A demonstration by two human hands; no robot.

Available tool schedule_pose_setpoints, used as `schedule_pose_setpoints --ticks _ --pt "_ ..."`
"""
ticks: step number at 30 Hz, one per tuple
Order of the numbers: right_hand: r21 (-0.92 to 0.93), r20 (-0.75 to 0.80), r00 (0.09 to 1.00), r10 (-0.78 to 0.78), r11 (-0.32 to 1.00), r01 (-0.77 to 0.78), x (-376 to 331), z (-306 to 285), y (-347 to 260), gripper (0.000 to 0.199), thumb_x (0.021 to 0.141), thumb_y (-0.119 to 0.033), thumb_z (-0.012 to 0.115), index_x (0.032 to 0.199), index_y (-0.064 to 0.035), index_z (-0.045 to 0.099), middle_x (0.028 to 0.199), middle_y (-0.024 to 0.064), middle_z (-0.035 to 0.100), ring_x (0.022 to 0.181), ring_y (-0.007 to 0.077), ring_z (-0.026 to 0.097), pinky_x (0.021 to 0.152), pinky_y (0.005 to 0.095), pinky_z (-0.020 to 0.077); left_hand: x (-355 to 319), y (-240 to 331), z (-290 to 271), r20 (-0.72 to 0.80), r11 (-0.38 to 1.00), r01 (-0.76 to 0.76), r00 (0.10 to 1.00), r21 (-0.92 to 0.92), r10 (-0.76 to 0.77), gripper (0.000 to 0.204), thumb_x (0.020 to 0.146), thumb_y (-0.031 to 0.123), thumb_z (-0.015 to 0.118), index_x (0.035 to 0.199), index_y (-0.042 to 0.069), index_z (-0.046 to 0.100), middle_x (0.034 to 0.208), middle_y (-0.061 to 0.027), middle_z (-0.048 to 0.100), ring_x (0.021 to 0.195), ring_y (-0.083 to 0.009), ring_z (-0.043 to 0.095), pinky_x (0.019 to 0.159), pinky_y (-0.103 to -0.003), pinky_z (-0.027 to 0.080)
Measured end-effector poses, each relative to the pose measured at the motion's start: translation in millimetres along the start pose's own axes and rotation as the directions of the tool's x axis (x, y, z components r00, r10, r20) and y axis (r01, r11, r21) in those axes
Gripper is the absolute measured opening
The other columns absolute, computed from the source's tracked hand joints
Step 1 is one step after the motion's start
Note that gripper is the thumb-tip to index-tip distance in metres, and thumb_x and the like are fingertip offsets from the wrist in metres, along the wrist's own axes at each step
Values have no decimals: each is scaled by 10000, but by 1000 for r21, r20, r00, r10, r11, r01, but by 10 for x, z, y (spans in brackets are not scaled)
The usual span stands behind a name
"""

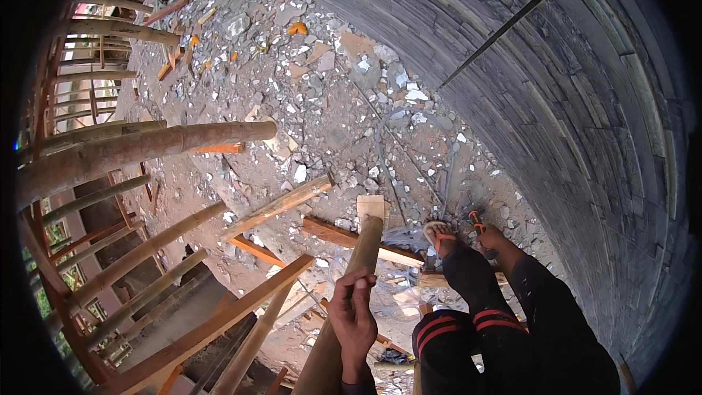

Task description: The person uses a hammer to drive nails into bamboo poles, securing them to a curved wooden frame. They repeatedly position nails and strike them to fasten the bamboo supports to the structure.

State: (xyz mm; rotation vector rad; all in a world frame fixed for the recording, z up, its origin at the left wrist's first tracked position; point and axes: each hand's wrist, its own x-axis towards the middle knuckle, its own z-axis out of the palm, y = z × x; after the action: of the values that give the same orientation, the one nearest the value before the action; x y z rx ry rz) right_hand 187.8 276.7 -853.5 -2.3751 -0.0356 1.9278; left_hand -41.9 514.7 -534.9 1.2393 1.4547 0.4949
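The left hand (352, 316) is curling in front of a bamboo pole (359, 267), its thumb pressing toward the bent fingers; whether it is pinching something small or touching the pole, I cannot tell. The right hand (493, 238) is gripping an orange-handled tool (474, 218) low on the right, near a sandalled foot (441, 237), and the tool's full shape is staying hidden. The pole is running up from the lower edge between the hands, nearer the left one, and its far end is meeting a pale wooden block (371, 205) in view. Dark trousers (468, 278) with red bands are showing just left of the right forearm. Behind the pole, a reddish plank (330, 231) is lying aslant, and a shorter bamboo length (281, 206) is resting up to its left. A long sawn beam (208, 328) is slanting across the lower left. Farther out, broken rubble (329, 110) is covering the ground, a thick bamboo pole (164, 144) is reaching in from the left, and a grey stone-clad wall (585, 95) is curving along the right
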Motion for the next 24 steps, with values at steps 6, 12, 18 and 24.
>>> schedule_pose_setpoints --ticks 6,12,18,24 --pt "67 79 997 15 998 -21 -304 -108 -214 477 750 -81 655 1139 39 406 697 136 586 521 251 617 446 370 497 79 -94 36 187 983 175 969 -56 -162 190 940 72 431 1095 1 514 863 -65 578 844 -120 547 763 -261 461" --pt "105 109 994 14 994 -25 -482 -83 -368 167 729 -96 662 777 46 588 617 138 606 518 229 624 460 352 499 72 -158 57 248 988 152 958 -16 -144 209 926 43 414 1099 1 523 821 -65 587 727 -92 521 651 -230 432" --pt "300 131 990 49 950 -87 -692 107 -417 175 751 -111 652 674 34 592 590 121 608 492 203 613 459 328 492 27 -225 66 432 984 144 884 105 -176 259 895 8 373 1102 -1 528 704 -35 537 630 -71 454 565 -224 374" --pt "460 163 984 70 877 -139 -1006 441 -404 146 783 -70 630 784 26 520 626 112 576 494 200 580 430 327 483 -10 -198 55 490 973 20 862 230 -133 255 862 56 432 1082 20 556 630 -94 579 567 -148 561 543 -285 441"
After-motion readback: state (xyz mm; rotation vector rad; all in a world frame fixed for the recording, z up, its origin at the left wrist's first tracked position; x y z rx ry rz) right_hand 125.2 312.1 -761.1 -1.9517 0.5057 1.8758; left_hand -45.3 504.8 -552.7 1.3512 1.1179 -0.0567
